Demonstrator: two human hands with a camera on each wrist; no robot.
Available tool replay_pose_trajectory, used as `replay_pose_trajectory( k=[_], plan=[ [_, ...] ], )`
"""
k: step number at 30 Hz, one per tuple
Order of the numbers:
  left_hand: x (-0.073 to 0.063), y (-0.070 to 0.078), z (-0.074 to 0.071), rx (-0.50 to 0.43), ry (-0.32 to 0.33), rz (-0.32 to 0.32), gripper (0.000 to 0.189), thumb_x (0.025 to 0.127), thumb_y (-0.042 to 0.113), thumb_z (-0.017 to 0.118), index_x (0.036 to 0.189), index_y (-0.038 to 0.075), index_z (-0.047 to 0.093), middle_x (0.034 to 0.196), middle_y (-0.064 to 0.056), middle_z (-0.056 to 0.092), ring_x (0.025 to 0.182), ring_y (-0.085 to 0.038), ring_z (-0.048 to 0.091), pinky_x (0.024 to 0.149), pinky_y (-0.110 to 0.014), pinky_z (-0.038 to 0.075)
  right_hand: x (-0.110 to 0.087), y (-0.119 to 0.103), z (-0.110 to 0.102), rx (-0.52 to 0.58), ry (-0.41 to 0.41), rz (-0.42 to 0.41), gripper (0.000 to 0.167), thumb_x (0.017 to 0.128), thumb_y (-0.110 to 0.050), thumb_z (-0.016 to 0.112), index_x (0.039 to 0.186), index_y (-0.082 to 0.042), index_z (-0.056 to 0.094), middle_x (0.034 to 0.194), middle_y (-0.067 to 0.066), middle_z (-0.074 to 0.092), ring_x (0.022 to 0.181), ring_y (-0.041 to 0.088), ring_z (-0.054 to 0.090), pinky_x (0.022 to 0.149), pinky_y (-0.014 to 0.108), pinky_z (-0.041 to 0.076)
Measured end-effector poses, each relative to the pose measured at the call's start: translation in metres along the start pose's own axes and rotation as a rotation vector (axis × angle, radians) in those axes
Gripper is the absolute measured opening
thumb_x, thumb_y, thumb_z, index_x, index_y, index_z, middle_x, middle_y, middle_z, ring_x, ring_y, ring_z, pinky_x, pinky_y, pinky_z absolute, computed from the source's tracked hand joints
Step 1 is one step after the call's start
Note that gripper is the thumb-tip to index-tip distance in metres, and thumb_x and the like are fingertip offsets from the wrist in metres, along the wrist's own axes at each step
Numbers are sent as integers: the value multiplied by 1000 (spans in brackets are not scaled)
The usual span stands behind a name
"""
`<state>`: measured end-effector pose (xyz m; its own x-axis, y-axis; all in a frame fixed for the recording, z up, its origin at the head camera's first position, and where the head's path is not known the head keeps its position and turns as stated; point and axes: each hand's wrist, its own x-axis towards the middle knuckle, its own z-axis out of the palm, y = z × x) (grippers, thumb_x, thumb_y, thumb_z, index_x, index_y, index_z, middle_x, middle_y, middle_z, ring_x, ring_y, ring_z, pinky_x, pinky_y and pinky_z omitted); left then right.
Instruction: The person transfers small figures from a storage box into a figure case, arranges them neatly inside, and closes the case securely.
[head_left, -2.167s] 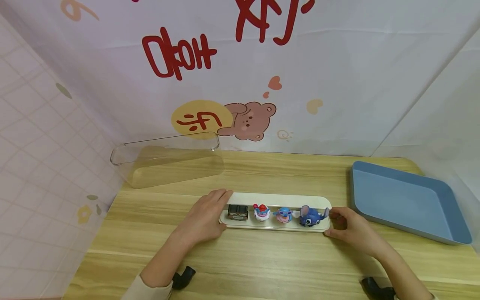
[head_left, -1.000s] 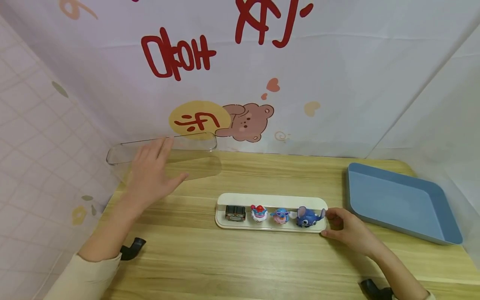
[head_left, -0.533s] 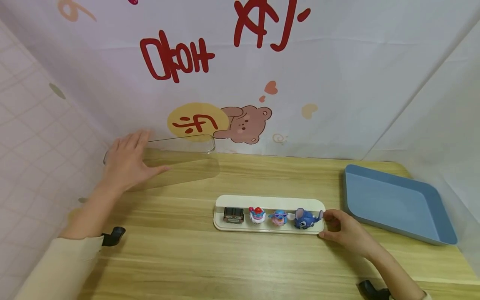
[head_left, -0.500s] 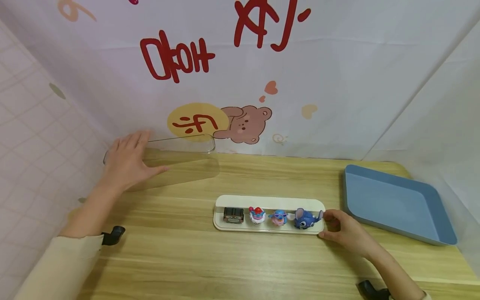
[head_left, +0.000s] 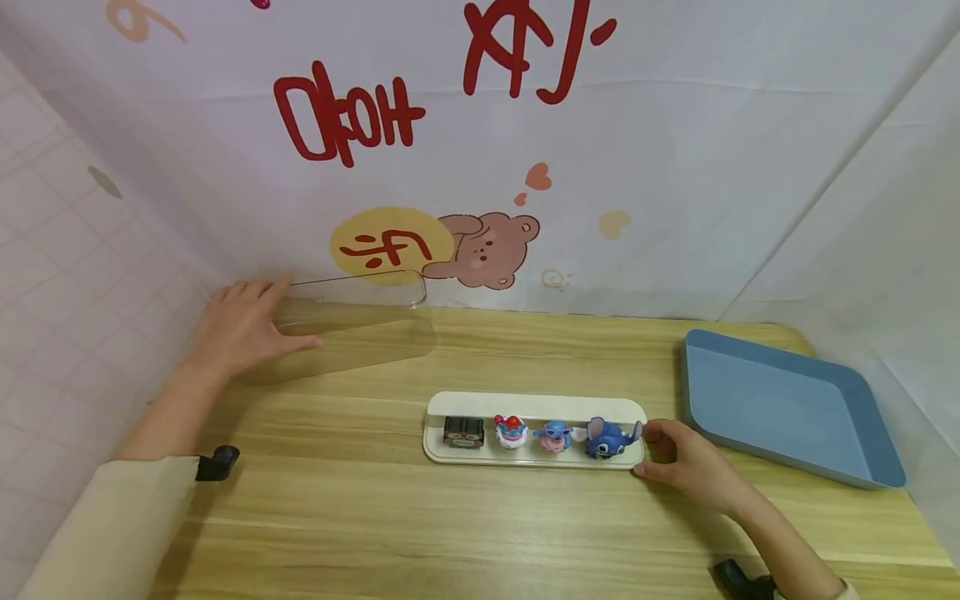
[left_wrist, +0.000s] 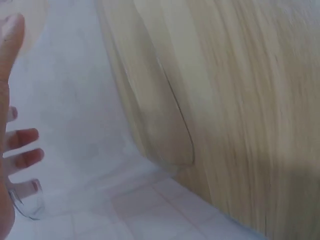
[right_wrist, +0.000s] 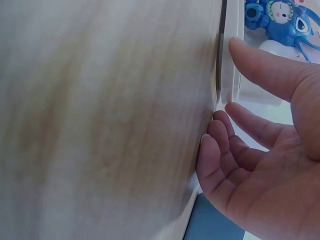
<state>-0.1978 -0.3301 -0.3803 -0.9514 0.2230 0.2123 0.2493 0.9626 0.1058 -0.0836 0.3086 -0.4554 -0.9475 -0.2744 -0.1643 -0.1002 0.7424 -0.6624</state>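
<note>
In the head view, a long white display base (head_left: 525, 408) with rounded ends carries several small figurines: a dark boxy one (head_left: 464, 432), a white one with a red top (head_left: 512, 432), a blue-and-pink one with glasses (head_left: 555, 435) and a blue big-eared one (head_left: 606, 439). My right hand (head_left: 693, 467) holds the base's right end, thumb at the front corner and index finger behind it. At the back left, my left hand (head_left: 236, 329) spreads around the left end of a clear plastic cover (head_left: 360, 342). Through the plastic, the left wrist view shows its fingertips (left_wrist: 27, 159); its thumb stands apart.
A shallow blue tray (head_left: 787, 400) lies at the right of the wooden table (head_left: 420, 533). Behind the table hangs a white printed cloth (head_left: 660, 183), and a pale checked cloth (head_left: 60, 333) rises close to the left hand.
My left hand has left the base's left end, crossed to the back left over the clear cover and lowered around its left end. The right hand has kept its hold on the base.
</note>
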Motion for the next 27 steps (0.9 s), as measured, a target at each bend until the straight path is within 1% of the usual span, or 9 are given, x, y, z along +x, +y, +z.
replay_pose_trajectory(
  k=[4,6,10,14,19,22,24,25,27],
  plan=[
    [1,-3,0,26,20,32,121,67,77,84,151,-2,50,138,-33,58,128,-54,50,105,-70,39,0,1,0,3,-7,10,62,86,-29,88,131,7,61,123,16,66,108,30,65,87,39,56],
    [1,-3,0,32,22,31,121,65,78,84,149,-2,52,137,-33,59,126,-54,52,102,-69,42,0,1,1,7,-9,21,63,86,-30,88,131,5,61,123,15,66,108,29,65,88,37,56],
    [0,-2,-1,28,33,20,119,62,77,87,145,-2,57,133,-33,61,120,-53,56,95,-67,48,1,3,2,14,-17,20,63,87,-30,87,132,5,61,124,15,66,109,29,65,87,36,56],
    [-3,0,-1,18,47,16,115,60,74,90,140,-3,60,129,-32,64,115,-51,59,91,-65,50,0,3,2,16,-16,24,63,86,-30,88,131,6,61,123,14,66,107,27,65,87,35,56],
    [-8,3,-2,6,64,8,114,61,74,89,141,-2,60,128,-32,64,114,-52,59,90,-66,50,0,2,1,2,-8,21,64,86,-30,88,131,6,61,122,14,66,105,26,64,86,36,56],
    [-12,5,-3,9,105,22,112,60,72,90,140,-2,62,124,-31,66,109,-51,61,84,-64,51,1,1,0,-6,-8,19,64,86,-29,88,132,7,60,122,15,66,105,26,64,85,36,56],
    [-14,6,-2,9,148,43,110,58,71,90,137,-2,64,121,-30,68,103,-49,63,79,-62,52,2,1,-1,-6,-9,18,65,86,-29,88,132,7,60,123,15,66,105,26,64,85,37,56],
    [-15,6,-2,10,173,59,110,58,72,90,136,-2,65,119,-29,69,101,-49,63,77,-61,53,2,1,-1,-7,-8,21,64,86,-29,88,132,7,60,123,15,66,106,26,64,85,36,56],
    [-18,6,0,8,233,96,112,59,82,82,133,-1,67,115,-28,70,95,-48,65,71,-59,54,3,2,-1,-9,-10,20,65,86,-29,88,132,7,60,123,15,66,106,27,64,86,36,56]
  ],
)
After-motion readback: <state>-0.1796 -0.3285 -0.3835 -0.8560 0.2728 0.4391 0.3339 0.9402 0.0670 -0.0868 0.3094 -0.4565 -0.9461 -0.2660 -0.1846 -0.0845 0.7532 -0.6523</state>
